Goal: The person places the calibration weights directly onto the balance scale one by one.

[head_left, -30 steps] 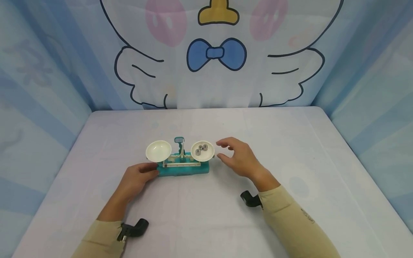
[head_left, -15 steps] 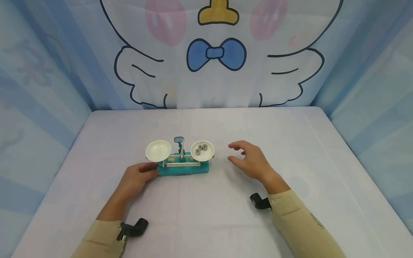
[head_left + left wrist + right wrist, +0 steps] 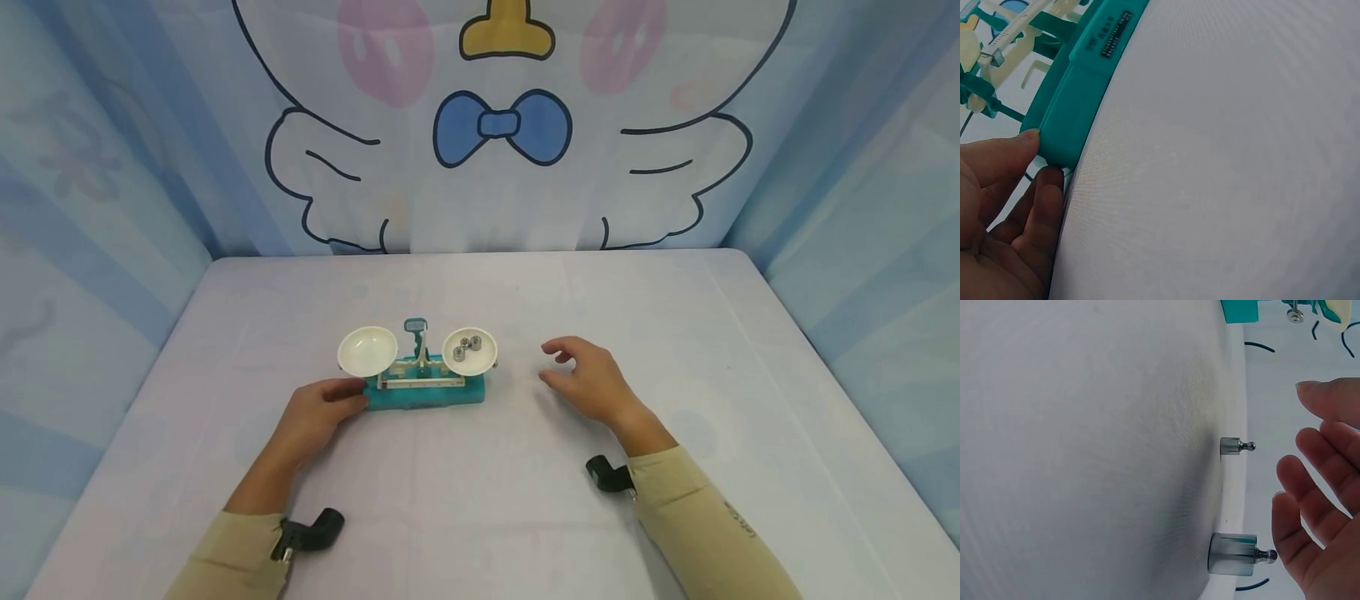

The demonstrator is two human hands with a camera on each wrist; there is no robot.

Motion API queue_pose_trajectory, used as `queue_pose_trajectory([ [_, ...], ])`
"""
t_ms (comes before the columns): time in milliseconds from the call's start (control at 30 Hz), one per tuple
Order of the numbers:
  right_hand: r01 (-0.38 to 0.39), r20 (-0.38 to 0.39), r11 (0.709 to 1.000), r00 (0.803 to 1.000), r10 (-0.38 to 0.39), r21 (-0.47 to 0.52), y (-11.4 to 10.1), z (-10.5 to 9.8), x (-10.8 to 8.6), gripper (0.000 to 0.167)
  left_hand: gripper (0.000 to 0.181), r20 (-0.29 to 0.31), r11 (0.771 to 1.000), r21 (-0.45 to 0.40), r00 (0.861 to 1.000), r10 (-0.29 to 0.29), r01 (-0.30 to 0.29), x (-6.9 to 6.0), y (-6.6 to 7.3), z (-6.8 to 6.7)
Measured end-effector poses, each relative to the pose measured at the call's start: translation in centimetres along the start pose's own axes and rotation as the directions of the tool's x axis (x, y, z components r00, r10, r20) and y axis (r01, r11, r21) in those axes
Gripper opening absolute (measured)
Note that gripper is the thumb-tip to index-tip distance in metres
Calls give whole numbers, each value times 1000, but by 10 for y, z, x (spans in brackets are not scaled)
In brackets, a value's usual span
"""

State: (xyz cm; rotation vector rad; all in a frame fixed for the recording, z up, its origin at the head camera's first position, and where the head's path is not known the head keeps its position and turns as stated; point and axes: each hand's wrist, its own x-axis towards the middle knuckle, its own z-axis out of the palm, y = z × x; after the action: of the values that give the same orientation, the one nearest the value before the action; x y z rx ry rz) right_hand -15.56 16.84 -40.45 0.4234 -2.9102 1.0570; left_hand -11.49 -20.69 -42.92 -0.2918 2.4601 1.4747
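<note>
The end of a green balance scale (image 3: 426, 397) is pinched between the thumb and fingers of the left hand (image 3: 311, 421). By the right hand (image 3: 592, 383) nothing is held: its thumb and fingers are parted and loosely bent, and the scale is left well apart from their tips. A bare white pan (image 3: 367, 353) is seen just beyond the left fingertips, while the other white dish (image 3: 482, 365) is carried farther from them, towards the right fingers, with three small metal weights (image 3: 460, 354) in it. From the right wrist, a large weight (image 3: 1233, 554) and a smaller weight (image 3: 1230, 446) are shown standing upright near the right fingers. Below both hands a table is covered with a pale cloth (image 3: 465, 508), faintly marked with spots. Far beyond the fingers, a hanging curtain (image 3: 502, 204) is printed with wings and a blue bow tie (image 3: 451, 129); on either side, the space is closed in by blue-and-white drapes (image 3: 82, 325).
</note>
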Motion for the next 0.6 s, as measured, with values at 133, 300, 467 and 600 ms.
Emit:
queue_pose_trajectory([
  [133, -46, 34, 999, 998, 46, -10, 2, 1, 1, 33, 49, 4, 1000, -3, 1000, 0, 0, 0, -1, 0],
  [300, -51, 57, 998, 997, 52, -22, 4, 2, 2, 33, 49, 2, 1000, -7, 1000, 2, -2, 1, -2, 0],
  [467, -86, 84, 996, 993, 88, -32, 6, 3, 2, 33, 49, -2, 1000, -3, 1000, 4, -4, 0, -2, 0],
  [600, -85, 100, 995, 991, 89, -46, 7, 2, 3, 31, 49, -3, 1000, -9, 1000, 2, -2, 0, -2, 0],
])
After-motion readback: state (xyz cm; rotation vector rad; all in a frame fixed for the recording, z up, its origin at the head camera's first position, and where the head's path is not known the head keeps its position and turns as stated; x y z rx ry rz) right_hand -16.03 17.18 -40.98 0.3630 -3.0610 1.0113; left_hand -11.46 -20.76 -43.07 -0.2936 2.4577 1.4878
